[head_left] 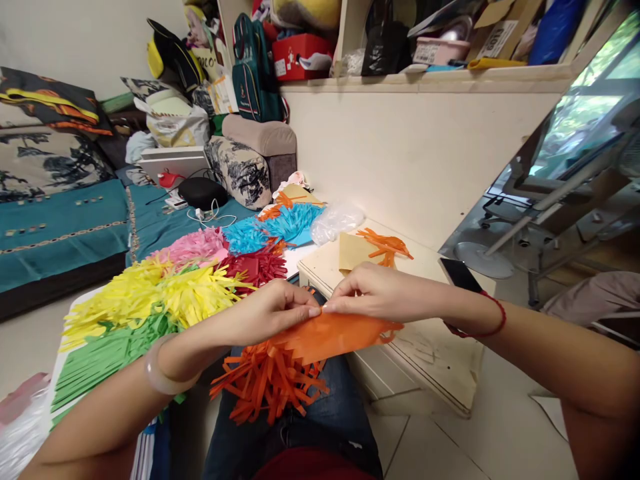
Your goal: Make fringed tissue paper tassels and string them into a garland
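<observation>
My left hand and my right hand meet over my lap, each pinching the upper edge of an orange fringed paper sheet. Its cut strips hang down in a bunch onto my jeans. A pale bangle sits on my left wrist and a red cord on my right wrist. Just behind my right hand lie a tan paper sheet and a few orange strips on a low cream table.
Piles of fringed paper lie to the left: yellow, green, pink, red, blue. A dark phone rests on the table. A teal sofa and cluttered shelf stand behind.
</observation>
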Available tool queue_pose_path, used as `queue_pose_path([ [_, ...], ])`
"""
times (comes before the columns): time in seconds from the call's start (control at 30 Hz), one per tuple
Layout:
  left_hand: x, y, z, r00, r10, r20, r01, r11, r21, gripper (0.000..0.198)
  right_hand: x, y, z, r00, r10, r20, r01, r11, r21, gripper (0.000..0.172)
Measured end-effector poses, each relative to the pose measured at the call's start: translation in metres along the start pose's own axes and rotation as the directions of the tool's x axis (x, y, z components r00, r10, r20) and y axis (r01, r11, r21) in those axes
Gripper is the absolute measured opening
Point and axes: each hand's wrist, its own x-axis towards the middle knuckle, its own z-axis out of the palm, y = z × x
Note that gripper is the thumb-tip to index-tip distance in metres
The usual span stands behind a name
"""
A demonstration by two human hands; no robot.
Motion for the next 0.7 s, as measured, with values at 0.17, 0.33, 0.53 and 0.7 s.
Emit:
queue_pose_path([
  [0.17,0.0,-0.006,-0.002,0.999,0.001,0.045,0.001,0.999,-0.039,0.04,0.006,0.0,0.003,0.999,0.011,-0.03,-0.011,1.0,-0.012,0.034],
  [0.33,0.0,-0.012,-0.002,1.0,-0.013,0.02,0.015,0.994,-0.112,0.039,-0.005,-0.004,0.0,0.982,0.038,-0.185,-0.06,0.991,-0.116,0.02],
  [0.53,0.004,-0.012,0.011,0.998,-0.014,-0.06,0.005,0.99,-0.144,0.036,-0.007,-0.009,0.003,0.966,0.052,-0.254,-0.108,0.971,-0.214,0.021],
  [0.7,0.001,-0.011,0.011,1.0,0.0,-0.013,-0.001,0.99,-0.144,0.036,-0.004,-0.005,0.004,0.997,-0.017,-0.08,0.007,0.993,-0.116,0.034],
])
